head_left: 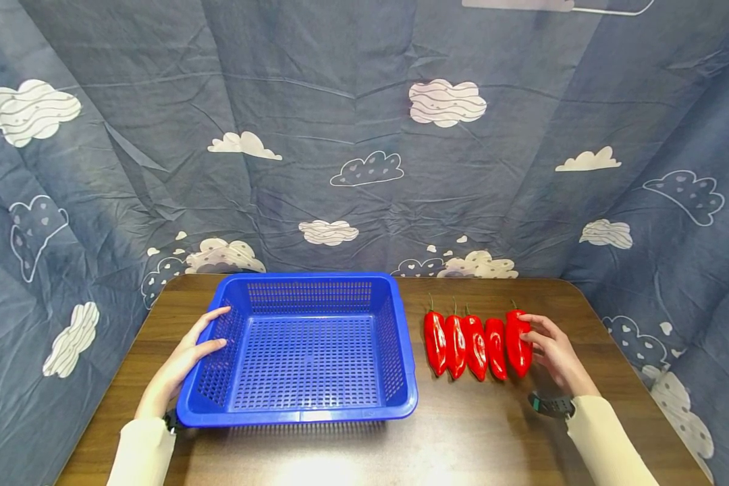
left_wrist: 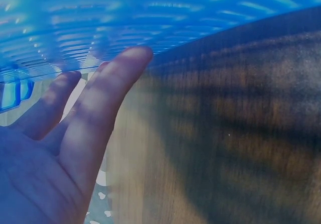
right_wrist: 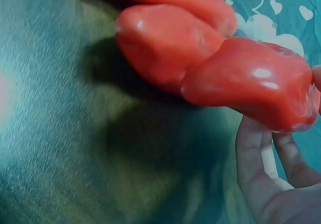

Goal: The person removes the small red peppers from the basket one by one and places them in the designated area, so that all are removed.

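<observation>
My left hand grips the left side of a blue plastic basket. Two digits reach over the rim, while in the left wrist view other fingers lie under the slotted basket, which shows a gap above the tabletop there. My right hand holds the rightmost of several glossy red peppers, the long pepper, from its right side. In the right wrist view this pepper sits between a digit at the frame edge and fingers below, touching or overlapping the neighbouring pepper.
To the left of the held one, more red peppers lie side by side, most showing green stems. Everything is on or over a brown wooden table. A dark blue cloud-print curtain hangs behind and at both sides.
</observation>
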A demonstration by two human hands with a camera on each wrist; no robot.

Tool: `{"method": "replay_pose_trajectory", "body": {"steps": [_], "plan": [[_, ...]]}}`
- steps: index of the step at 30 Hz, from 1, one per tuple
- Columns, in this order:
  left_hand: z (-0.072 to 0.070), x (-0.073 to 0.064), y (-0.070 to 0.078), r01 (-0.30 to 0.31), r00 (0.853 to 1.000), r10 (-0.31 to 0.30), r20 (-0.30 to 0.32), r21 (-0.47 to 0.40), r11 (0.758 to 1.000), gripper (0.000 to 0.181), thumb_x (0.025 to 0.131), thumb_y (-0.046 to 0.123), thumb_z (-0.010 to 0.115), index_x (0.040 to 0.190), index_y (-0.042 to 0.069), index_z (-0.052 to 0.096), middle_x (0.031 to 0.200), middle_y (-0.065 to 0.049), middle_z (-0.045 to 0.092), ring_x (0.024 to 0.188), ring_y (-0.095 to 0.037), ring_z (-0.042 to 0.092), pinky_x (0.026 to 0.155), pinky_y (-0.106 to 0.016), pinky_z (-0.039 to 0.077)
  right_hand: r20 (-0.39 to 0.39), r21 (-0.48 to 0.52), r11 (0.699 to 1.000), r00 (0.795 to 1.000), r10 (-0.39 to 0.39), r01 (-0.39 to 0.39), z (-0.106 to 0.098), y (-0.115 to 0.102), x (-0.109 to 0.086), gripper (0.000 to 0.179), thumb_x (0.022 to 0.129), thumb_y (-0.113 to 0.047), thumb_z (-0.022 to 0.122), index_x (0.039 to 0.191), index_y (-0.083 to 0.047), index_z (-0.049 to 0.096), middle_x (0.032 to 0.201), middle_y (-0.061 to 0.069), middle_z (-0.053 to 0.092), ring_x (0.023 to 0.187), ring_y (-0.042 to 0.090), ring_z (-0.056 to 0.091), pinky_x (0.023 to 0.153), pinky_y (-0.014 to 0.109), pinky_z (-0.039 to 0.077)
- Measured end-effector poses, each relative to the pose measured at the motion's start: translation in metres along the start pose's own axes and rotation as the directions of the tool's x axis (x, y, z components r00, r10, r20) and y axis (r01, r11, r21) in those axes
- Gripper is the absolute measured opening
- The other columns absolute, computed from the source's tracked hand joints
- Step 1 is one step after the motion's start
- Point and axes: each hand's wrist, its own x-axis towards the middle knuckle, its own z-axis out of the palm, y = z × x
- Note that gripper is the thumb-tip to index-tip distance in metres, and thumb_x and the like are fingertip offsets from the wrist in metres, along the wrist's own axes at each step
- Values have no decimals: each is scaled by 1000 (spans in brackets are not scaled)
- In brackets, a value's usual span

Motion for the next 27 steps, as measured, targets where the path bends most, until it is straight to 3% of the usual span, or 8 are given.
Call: {"method": "replay_pose_trajectory", "body": {"steps": [3,17,21,27], "plan": [[0,0,0,18,1000,-18,-10,-2,1000,58,99,11,47,150,23,22,141,-28,25,104,-36,55,77,-51,52,-19,2,1000,1000,8,-8,-2,5,0,26,96,-7,52,115,-25,57,98,-10,57,78,10,60,67,28,51],[1,-1,0,-6,1000,5,-7,-9,1000,57,99,10,47,150,23,23,135,-29,30,100,-36,58,75,-52,52,-59,-128,990,997,53,-61,-6,19,6,29,96,-10,52,125,-13,50,101,-3,54,80,11,60,70,28,52],[1,-1,0,-6,1000,6,-9,-11,1000,57,99,10,47,149,24,24,135,-29,30,100,-36,58,75,-52,52,-62,-178,982,996,57,-67,-5,21,8,33,96,-10,51,129,-6,47,105,4,52,82,10,57,71,29,52],[-1,1,-1,7,1000,-7,-12,-13,1000,57,99,11,47,149,22,22,136,-30,28,101,-38,57,76,-52,52,-69,-232,970,996,61,-76,-2,22,10,44,97,-7,48,136,6,35,126,26,43,84,9,54,71,28,53]]}}
